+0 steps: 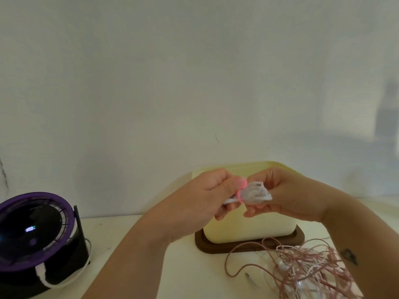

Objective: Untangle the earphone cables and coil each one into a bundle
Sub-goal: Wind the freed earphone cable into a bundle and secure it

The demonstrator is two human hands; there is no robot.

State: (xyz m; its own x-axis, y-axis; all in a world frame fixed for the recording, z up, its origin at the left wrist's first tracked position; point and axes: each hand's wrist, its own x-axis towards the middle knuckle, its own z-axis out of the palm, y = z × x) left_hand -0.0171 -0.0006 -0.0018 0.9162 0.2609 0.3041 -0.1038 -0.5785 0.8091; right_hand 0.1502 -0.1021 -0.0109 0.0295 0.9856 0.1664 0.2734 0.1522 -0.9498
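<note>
Wall (151, 72), pale and plain, fills the upper part of the view; it has a small dark mark (217, 138) near the middle and a soft grey shadow (388, 111) at the far right edge. Below it stands a white table (129, 244), smooth and bare in the middle.

At the left side of the table sits a small fan (36, 229) with a purple ring and a black body; a white cord (41, 275) hangs at its front. At the back of the table, close to the wall, stands a cream container (248, 227) on a dark brown base (248, 247).

2 hands meet in the air in front of this container; between them is a white bundle (255, 192) of coiled earphone cable, with a pink band (241, 192) around it. The left hand (216, 190) grips the end with the band, its fingers (219, 215) curled under it; the right hand (287, 190) holds the other end, its fingers (253, 211) also curled around the loops. The bundle is above the table and does not touch it.

On the table at the lower right, just in front of the brown base and under the right forearm, lies a loose tangle (306, 270) of pink and white earphone cables; some white earbuds show inside it, but how many cables there are I cannot tell.
</note>
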